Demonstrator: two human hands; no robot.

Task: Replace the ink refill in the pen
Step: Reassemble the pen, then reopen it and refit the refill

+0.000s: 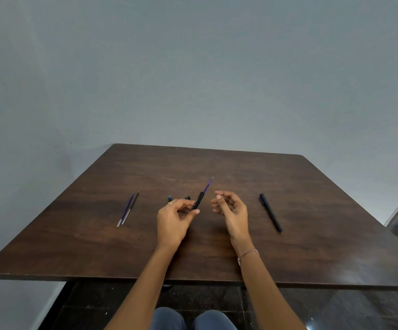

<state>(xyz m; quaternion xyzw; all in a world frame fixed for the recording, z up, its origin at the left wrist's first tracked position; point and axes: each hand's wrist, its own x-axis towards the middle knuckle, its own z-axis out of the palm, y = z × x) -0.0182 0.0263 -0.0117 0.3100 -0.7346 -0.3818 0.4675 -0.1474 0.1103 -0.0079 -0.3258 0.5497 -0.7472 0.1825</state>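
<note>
My left hand (175, 217) grips a black pen barrel (198, 200) above the middle of the brown table (217, 246). A purple ink refill (208, 185) sticks out of the barrel's far end, pointing up and away. My right hand (231, 207) hovers just right of the barrel with its fingers loosely curled and nothing in them. Two spare refills (127, 209), one purple and one dark, lie side by side on the table to the left.
A capped black pen (270, 212) lies on the table to the right. Behind my left hand, two small dark pen parts (178, 198) show, one blue-tipped. The table stands against a grey wall. My knees show below the front edge.
</note>
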